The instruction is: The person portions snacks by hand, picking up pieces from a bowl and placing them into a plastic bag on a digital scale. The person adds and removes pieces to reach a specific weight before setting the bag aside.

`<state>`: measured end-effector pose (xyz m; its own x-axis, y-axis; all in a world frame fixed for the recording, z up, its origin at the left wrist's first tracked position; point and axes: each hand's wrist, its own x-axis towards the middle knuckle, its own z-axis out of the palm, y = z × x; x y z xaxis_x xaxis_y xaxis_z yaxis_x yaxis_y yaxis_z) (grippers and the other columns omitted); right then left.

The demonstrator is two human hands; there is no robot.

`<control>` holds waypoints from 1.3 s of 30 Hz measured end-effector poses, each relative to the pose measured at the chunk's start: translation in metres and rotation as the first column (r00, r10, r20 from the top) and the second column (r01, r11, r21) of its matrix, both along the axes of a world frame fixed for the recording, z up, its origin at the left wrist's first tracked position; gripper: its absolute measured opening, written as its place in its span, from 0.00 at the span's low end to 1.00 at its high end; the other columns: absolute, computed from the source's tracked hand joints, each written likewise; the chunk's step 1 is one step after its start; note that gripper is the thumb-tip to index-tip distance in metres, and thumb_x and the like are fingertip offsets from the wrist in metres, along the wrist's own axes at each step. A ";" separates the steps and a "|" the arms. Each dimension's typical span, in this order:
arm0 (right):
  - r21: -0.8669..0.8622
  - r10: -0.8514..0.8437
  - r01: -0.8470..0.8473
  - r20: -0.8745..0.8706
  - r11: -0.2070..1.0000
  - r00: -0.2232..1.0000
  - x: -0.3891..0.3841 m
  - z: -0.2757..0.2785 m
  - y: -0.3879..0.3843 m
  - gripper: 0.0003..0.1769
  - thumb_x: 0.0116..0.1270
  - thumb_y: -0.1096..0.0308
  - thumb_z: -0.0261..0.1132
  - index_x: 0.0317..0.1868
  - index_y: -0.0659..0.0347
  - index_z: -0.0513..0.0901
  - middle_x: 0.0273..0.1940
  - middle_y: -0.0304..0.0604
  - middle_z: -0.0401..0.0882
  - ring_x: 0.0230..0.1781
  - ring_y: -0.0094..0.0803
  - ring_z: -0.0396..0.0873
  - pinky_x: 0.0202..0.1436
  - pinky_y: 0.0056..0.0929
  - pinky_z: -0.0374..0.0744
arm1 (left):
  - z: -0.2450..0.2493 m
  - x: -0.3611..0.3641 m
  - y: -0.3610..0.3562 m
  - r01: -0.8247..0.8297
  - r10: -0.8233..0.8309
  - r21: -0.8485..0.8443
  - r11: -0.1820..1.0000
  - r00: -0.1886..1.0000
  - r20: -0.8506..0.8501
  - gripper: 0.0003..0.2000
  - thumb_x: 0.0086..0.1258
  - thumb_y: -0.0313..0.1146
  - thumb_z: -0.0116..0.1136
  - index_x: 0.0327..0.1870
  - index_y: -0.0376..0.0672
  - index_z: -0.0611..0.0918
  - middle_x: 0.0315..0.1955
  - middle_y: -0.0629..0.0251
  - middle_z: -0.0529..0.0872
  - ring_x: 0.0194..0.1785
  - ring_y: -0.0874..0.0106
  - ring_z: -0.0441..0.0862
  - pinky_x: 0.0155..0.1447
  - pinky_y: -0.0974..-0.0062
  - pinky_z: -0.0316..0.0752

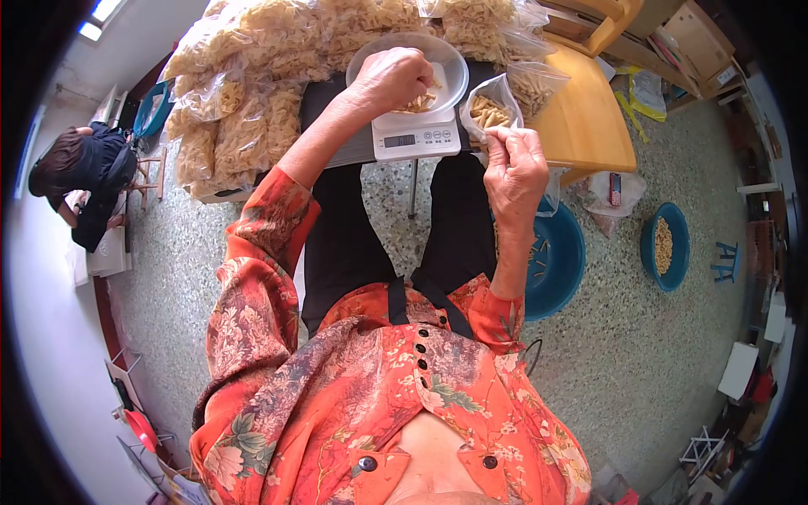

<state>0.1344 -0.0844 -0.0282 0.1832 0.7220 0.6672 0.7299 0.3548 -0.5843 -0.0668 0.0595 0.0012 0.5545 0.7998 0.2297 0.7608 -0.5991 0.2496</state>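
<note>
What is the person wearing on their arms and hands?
Loose orange-red sleeves with a flower and leaf print, the left sleeve and right sleeve ending near the elbows. The left grip and right grip are bare hands, no gloves.

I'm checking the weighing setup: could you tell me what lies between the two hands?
Head view: the small pasta bag held by the right hand, and the scale, lie between it and the left hand.
</note>
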 end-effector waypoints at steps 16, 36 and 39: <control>-0.013 -0.002 0.002 0.017 1.000 1.000 0.002 -0.002 -0.001 0.06 0.64 0.75 0.73 0.41 0.61 0.87 0.37 0.46 0.81 0.36 0.44 0.85 0.39 0.39 0.83 | -0.005 0.006 0.001 0.066 -0.058 0.041 0.997 0.983 -0.173 0.04 0.61 0.31 0.63 0.33 0.47 0.89 0.38 0.67 0.85 0.47 0.61 0.86 0.50 0.60 0.81; -0.016 -0.017 0.017 0.036 1.000 0.999 0.000 -0.003 -0.001 0.05 0.65 0.72 0.72 0.41 0.60 0.88 0.38 0.47 0.82 0.37 0.46 0.85 0.41 0.40 0.82 | 0.002 0.010 -0.038 0.788 0.704 -0.479 0.387 0.083 0.705 0.09 0.71 0.25 0.67 0.47 0.31 0.83 0.40 0.56 0.89 0.32 0.79 0.82 0.33 0.91 0.79; -0.022 -0.011 0.011 0.034 1.000 0.999 0.000 -0.002 -0.001 0.05 0.66 0.72 0.72 0.41 0.60 0.88 0.38 0.47 0.82 0.37 0.46 0.85 0.41 0.40 0.82 | 0.007 0.028 -0.048 0.706 0.678 -0.526 0.474 0.089 0.730 0.10 0.70 0.26 0.69 0.47 0.30 0.84 0.36 0.58 0.89 0.30 0.81 0.82 0.27 0.90 0.76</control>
<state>0.1349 -0.0853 -0.0306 0.1691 0.7346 0.6571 0.7530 0.3339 -0.5670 -0.0391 0.0119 0.0081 0.4528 0.8840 -0.1161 -0.5306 0.3718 0.7617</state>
